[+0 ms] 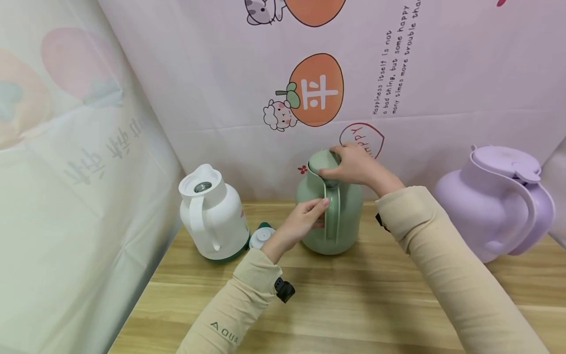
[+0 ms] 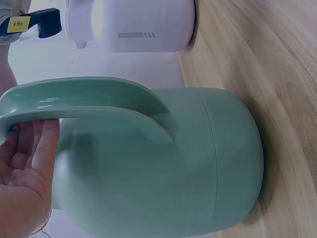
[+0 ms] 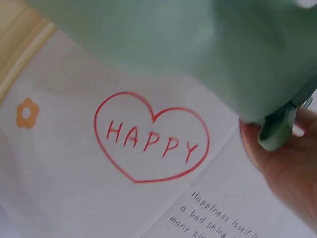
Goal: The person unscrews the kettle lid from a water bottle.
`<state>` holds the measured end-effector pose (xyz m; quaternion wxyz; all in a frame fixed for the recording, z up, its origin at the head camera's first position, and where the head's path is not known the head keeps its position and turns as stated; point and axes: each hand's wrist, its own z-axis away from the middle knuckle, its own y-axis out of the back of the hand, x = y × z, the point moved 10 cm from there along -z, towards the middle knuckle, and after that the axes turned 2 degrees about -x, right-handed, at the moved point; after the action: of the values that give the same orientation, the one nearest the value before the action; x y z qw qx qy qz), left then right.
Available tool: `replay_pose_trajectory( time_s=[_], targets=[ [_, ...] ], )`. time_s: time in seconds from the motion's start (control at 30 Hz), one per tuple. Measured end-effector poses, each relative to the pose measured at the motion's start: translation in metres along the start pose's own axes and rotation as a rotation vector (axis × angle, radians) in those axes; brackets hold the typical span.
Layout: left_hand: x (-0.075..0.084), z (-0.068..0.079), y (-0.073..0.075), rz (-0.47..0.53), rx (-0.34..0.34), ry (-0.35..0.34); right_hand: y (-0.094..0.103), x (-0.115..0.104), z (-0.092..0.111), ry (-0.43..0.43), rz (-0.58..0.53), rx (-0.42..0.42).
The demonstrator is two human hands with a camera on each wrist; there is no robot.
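Note:
A green thermos jug (image 1: 349, 216) stands upright in the middle, its handle (image 1: 332, 216) towards me. My left hand (image 1: 302, 220) holds that handle, thumb on its near side; the left wrist view shows the fingers inside the loop, their tips hidden behind the handle (image 2: 89, 94). Over the top, my right hand (image 1: 355, 164) grips the round green lid (image 1: 323, 161) by its edge, thumb and fingers spread across it. The lid sits at the jug's mouth. In the right wrist view the right hand (image 3: 292, 158) shows beside a small green tab (image 3: 278, 130) at the jug's top.
To the left a white thermos jug (image 1: 216, 216) stands with its mouth uncovered, and a white and green lid (image 1: 262, 236) lies beside it. A lilac thermos jug (image 1: 482, 206) is on the right. Printed cloth (image 1: 221, 88) hangs behind the wooden table (image 1: 318, 305).

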<state>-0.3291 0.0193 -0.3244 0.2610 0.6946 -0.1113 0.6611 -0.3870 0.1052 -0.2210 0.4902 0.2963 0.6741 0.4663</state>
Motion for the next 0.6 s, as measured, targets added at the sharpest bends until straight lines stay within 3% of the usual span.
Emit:
replay_pose_trajectory(
  time_s=[0.17, 0.43, 0.6],
  targets=[
    [-0.002, -0.001, 0.002, 0.004, 0.011, 0.008, -0.003, 0.001, 0.0, 0.001, -0.034, -0.049],
    [0.0, 0.001, 0.001, 0.001, 0.01, 0.0, 0.002, 0.0, 0.008, -0.12, 0.057, 0.064],
    [-0.001, 0.001, 0.0, 0.004, 0.003, 0.009, 0.004, -0.001, 0.007, -0.101, 0.032, 0.052]
  ],
)
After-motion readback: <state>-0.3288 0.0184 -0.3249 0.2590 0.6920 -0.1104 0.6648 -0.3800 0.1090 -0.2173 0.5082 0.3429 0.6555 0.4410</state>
